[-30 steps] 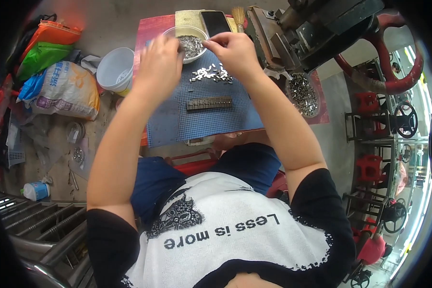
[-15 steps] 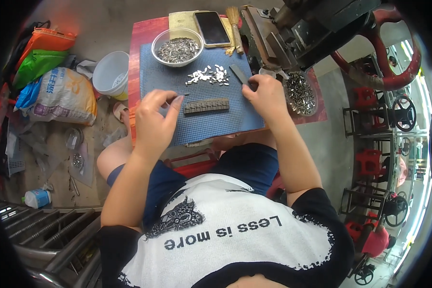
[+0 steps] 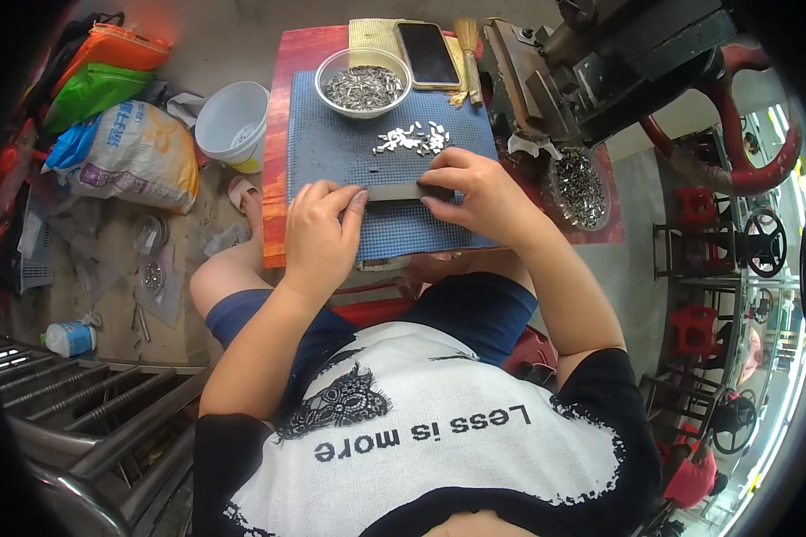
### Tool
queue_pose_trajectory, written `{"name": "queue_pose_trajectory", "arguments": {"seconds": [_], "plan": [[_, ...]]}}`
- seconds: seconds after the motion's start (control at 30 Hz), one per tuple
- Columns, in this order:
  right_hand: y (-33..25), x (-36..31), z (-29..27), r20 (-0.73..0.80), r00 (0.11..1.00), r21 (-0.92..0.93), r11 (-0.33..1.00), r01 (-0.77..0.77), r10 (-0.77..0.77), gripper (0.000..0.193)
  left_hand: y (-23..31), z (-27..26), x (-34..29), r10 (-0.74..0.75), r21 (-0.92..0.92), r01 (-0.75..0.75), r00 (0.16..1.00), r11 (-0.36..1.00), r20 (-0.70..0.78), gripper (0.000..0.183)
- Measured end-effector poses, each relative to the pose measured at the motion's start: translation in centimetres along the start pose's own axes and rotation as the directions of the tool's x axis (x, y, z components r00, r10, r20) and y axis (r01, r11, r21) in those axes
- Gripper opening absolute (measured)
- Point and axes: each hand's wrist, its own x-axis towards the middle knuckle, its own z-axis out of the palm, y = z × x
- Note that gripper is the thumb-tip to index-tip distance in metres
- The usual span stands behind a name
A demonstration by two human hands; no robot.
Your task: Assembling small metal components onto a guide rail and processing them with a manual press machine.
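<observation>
Both hands hold a bar-shaped metal block (image 3: 392,193) that lies crosswise between them on the blue mat (image 3: 324,139) covering much of the desk (image 3: 279,152). The left hand (image 3: 322,217) has its grip closed around the block's left end, thumb and fingertips together there; the right hand (image 3: 475,190) grasps the other end, fingers over the top and thumb along the near side. The block's upper face between the two grips looks flat and pale, its near side dark; whether a separate strip lies on top is hard to tell. Just beyond the grips is a loose heap of small silvery pieces (image 3: 412,139), with one dark piece (image 3: 373,169) alone near the left fingertips. Farther ahead of the left grip stands a clear bowl (image 3: 364,114) full of similar bits, and beyond the right grip lie a phone (image 3: 427,55) and a brush (image 3: 467,58). If one grip pressed or pulled harder than the other, the block could skew or tip, and any separate top part could slide. A forward nudge of the knuckles might scatter the heap, while a fingertip caught beneath the block could be pinched.
</observation>
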Motion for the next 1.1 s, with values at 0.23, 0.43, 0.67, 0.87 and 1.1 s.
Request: {"name": "queue_pose_trajectory", "arguments": {"seconds": [0.23,0.43,0.67,0.87,1.1], "plan": [[0.1,0.1,0.4,0.046,0.999,0.027,1.000,0.010,-0.011,0.025,0.2,0.2,0.2,-0.049,0.021,0.049,0.999,0.999,0.010,0.019],[-0.4,0.4,-0.3,0.089,0.994,0.097,0.993,-0.071,0.063,0.025,0.5,-0.5,1.1,-0.117,0.003,0.118,0.978,0.993,0.174,0.024],[0.6,-0.8,-0.9,0.030,1.000,0.082,0.997,0.006,-0.009,0.024,1.6,-0.3,3.5,-0.058,-0.117,0.100,0.945,0.988,0.322,0.025],[1.0,-1.9,-8.4,-0.556,0.790,-0.080,0.929,-0.360,0.259,0.029,7.6,4.5,11.5,0.186,-0.261,-0.133,0.964,0.956,0.191,0.083],[4.2,-2.0,-11.2,-0.604,0.683,-0.164,0.775,-0.610,0.410,0.036,10.5,14.5,16.7,0.294,-0.375,-0.214,0.940,0.902,0.171,0.135]]}}
